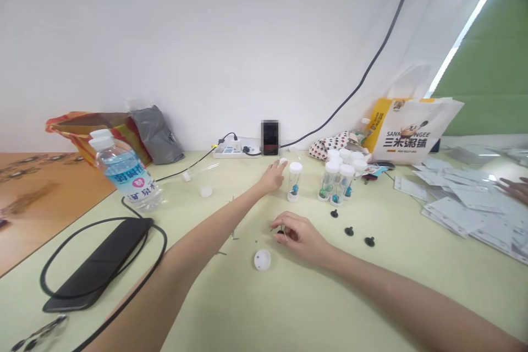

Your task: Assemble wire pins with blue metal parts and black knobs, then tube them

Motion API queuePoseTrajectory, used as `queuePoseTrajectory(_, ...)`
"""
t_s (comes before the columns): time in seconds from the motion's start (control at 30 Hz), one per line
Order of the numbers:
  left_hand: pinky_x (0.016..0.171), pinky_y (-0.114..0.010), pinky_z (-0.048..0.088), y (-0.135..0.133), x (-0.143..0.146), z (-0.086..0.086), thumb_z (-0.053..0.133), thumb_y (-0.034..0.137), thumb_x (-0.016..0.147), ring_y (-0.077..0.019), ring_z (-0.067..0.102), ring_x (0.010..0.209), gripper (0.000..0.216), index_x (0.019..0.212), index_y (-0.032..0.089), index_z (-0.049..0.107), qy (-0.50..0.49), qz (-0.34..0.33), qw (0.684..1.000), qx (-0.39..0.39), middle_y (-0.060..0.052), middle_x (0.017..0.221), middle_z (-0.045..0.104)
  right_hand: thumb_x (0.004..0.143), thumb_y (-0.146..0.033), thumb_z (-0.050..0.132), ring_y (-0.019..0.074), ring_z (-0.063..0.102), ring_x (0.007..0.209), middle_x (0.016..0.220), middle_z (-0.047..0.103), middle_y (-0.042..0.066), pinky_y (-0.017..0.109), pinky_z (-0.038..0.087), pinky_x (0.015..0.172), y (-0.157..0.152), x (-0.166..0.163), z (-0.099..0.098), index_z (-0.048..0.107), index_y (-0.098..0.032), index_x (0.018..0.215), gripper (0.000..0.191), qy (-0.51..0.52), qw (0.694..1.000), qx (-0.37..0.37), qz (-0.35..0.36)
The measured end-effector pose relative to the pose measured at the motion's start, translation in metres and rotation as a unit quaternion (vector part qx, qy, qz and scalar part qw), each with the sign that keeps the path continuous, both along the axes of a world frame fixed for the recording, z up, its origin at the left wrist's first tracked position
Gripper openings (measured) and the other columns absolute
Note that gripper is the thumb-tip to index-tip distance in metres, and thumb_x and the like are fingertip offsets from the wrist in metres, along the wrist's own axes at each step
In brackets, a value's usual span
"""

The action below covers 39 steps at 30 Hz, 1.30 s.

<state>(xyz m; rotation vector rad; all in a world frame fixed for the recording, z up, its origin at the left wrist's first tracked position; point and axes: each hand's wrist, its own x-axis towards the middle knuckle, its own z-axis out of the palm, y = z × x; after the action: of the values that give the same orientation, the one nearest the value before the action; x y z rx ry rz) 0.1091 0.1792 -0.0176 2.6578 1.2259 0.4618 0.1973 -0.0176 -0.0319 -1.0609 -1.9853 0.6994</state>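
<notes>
My left hand [272, 177] reaches out across the table, fingers stretched toward a small white cap [283, 161]; whether they touch it I cannot tell. Just to its right stands a clear tube [294, 181] with a white lid and a blue piece inside. My right hand [297, 235] is closed in a pinch, with a thin bent metal rod [284, 229] at the fingertips and a small dark piece by them. A round white cap with holes [262, 259] lies near that hand. Several black knobs [349, 231] lie to its right.
Several lidded tubes [336, 182] stand at the back right. White cards [470, 203] are piled at the right, beside another person's hand [515, 188]. A water bottle [127, 173] and a black power bank [99, 264] with a looped cable are at the left. A phone [270, 138] leans on the wall.
</notes>
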Motion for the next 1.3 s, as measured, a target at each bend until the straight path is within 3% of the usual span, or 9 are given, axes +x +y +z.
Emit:
queuePoseTrajectory(0.27, 0.091, -0.049, 0.045, 0.027, 0.017, 0.006, 0.051, 0.033, 0.09, -0.0264, 0.051, 0.112, 0.041, 0.127, 0.017, 0.046, 0.051, 0.083, 0.995, 0.03, -0.012, 0.125, 0.05, 0.093, -0.025, 0.047, 0.0109, 0.054, 0.071, 0.1, 0.059, 0.005, 0.023, 0.044, 0.065, 0.002, 0.001, -0.001, 0.059, -0.02, 0.106, 0.019, -0.024, 0.999, 0.035, -0.001)
queuePoseTrajectory(0.5, 0.091, -0.045, 0.044, 0.022, 0.003, 0.018, 0.046, 0.045, 0.09, -0.0245, 0.052, 0.109, 0.041, 0.114, 0.013, 0.054, 0.06, 0.144, 0.986, 0.056, -0.012, 0.118, 0.055, 0.093, -0.028, 0.046, 0.0096, 0.049, 0.063, 0.101, 0.058, 0.005, 0.022, 0.041, 0.06, 0.001, 0.0, -0.001, 0.058, -0.02, 0.104, 0.018, -0.033, 0.998, 0.042, 0.017)
queuePoseTrajectory(0.63, 0.088, -0.043, 0.044, 0.008, -0.007, 0.015, 0.046, 0.057, 0.086, -0.0253, 0.054, 0.106, 0.055, 0.115, 0.011, 0.052, 0.075, 0.139, 0.987, 0.033, -0.014, 0.112, 0.058, 0.093, -0.026, 0.047, 0.0105, 0.052, 0.067, 0.101, 0.059, 0.005, 0.023, 0.042, 0.062, 0.0, -0.001, -0.001, 0.058, -0.021, 0.105, 0.017, -0.046, 0.998, 0.048, 0.009)
queuePoseTrajectory(0.77, 0.083, -0.04, 0.046, -0.007, -0.024, 0.014, 0.045, 0.059, 0.085, -0.022, 0.059, 0.095, 0.053, 0.104, 0.011, 0.057, 0.085, 0.113, 0.99, 0.0, -0.011, 0.101, 0.062, 0.091, -0.018, 0.048, 0.0118, 0.055, 0.073, 0.096, 0.061, 0.003, 0.024, 0.044, 0.066, 0.001, -0.001, -0.004, 0.059, -0.02, 0.096, 0.013, -0.06, 0.997, 0.042, -0.01)
queuePoseTrajectory(0.93, 0.07, -0.032, 0.046, -0.031, -0.052, 0.038, 0.054, 0.05, 0.082, -0.021, 0.061, 0.078, 0.036, 0.08, 0.014, 0.06, 0.076, 0.074, 0.994, -0.025, -0.009, 0.083, 0.065, 0.093, -0.019, 0.043, 0.0138, 0.057, 0.078, 0.095, 0.061, 0.004, 0.026, 0.044, 0.07, 0.004, -0.001, -0.005, 0.059, -0.02, 0.099, 0.018, -0.065, 0.997, 0.03, -0.036)
queuePoseTrajectory(1.07, 0.072, -0.032, 0.045, -0.086, -0.091, 0.064, 0.046, 0.045, 0.086, -0.0212, 0.059, 0.08, 0.029, 0.087, 0.018, 0.057, 0.029, 0.068, 0.997, -0.01, -0.007, 0.086, 0.063, 0.094, -0.022, 0.042, 0.0145, 0.058, 0.081, 0.095, 0.062, 0.004, 0.027, 0.044, 0.072, 0.003, 0.0, -0.004, 0.06, -0.019, 0.097, 0.018, -0.071, 0.997, 0.014, -0.028)
queuePoseTrajectory(1.13, 0.078, -0.033, 0.044, -0.136, -0.132, 0.061, 0.039, 0.044, 0.09, -0.0194, 0.058, 0.084, 0.028, 0.094, 0.021, 0.055, -0.006, 0.068, 0.998, -0.002, -0.006, 0.09, 0.061, 0.093, -0.023, 0.044, 0.015, 0.058, 0.083, 0.095, 0.062, 0.004, 0.027, 0.044, 0.074, 0.0, 0.001, -0.003, 0.059, -0.02, 0.097, 0.016, -0.068, 0.997, 0.009, -0.033)
queuePoseTrajectory(1.23, 0.079, -0.042, 0.045, -0.246, -0.21, 0.023, 0.032, 0.045, 0.091, -0.0231, 0.056, 0.08, 0.032, 0.083, 0.023, 0.054, -0.161, 0.045, 0.985, 0.038, -0.008, 0.076, 0.058, 0.094, -0.028, 0.043, 0.0152, 0.057, 0.078, 0.097, 0.061, 0.004, 0.028, 0.043, 0.072, -0.002, 0.002, -0.003, 0.059, -0.021, 0.099, 0.019, -0.077, 0.996, -0.01, -0.047)
queuePoseTrajectory(1.3, 0.08, -0.048, 0.047, -0.325, -0.248, -0.021, 0.032, 0.053, 0.088, -0.0262, 0.057, 0.084, 0.034, 0.081, 0.025, 0.051, -0.2, 0.077, 0.976, -0.03, -0.009, 0.078, 0.059, 0.095, -0.032, 0.041, 0.0142, 0.055, 0.07, 0.096, 0.061, 0.004, 0.028, 0.043, 0.066, -0.001, 0.002, -0.002, 0.059, -0.022, 0.1, 0.021, -0.086, 0.995, -0.031, -0.043)
